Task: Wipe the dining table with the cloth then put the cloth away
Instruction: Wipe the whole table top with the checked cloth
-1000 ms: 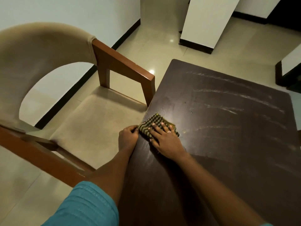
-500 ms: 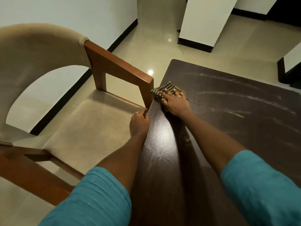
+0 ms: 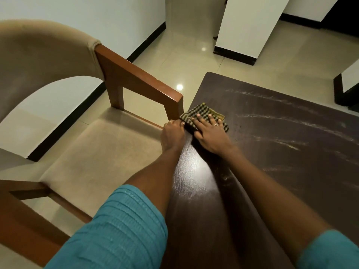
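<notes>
The folded green-and-black checked cloth (image 3: 202,115) lies on the dark brown wooden dining table (image 3: 272,152), at its nine o'clock edge. The right hand (image 3: 210,135) presses flat on it, fingers spread. The left hand (image 3: 172,133) curls over the table edge, just beside the cloth, gripping nothing else. At nine o'clock stands a beige-cushioned wooden armchair (image 3: 108,152).
</notes>
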Demonstrator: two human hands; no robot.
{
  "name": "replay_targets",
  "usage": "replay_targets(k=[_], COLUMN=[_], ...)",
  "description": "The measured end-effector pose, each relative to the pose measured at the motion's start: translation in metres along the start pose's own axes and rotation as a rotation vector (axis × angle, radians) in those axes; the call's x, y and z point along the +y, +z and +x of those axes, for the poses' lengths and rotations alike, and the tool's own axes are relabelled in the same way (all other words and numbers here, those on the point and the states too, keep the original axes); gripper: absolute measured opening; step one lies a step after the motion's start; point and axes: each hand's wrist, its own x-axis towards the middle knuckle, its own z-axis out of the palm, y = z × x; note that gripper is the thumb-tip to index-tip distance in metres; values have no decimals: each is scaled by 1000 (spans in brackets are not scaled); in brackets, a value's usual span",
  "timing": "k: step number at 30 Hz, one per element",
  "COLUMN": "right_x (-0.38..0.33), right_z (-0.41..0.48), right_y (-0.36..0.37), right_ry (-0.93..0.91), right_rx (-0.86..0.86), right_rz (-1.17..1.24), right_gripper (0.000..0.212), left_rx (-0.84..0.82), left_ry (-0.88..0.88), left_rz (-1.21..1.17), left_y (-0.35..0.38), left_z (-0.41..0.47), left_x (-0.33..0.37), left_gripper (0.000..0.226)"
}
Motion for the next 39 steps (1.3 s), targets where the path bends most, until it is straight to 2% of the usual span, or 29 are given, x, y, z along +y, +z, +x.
replay_targets(k=[6,16,21,25,33,39], right_x=[15,42,51,56,70,120], right_z=[9,101,131,144,154,124], right_y=[0,-32,-41,-43,-46,-50], right_ry=[-52,128,199,225,293,502], right_rx=[19,-6,-12,9,59,95], right_rz=[-58,12,42,53,95,116], right_gripper=[52,53,54,55,60,59], left_rx=[-7,-16,-9,-25,-51,-56], left_ry=[-14,136,225,232,215,197], left_rz=[-4,-9,61,109,146,153], left_y=[13,18,20,22,20,17], left_z=[2,6,5,7,7,4], left_x=[-4,-8,-5,-6,-8,-8], left_gripper=[33,36,40,41,41,41])
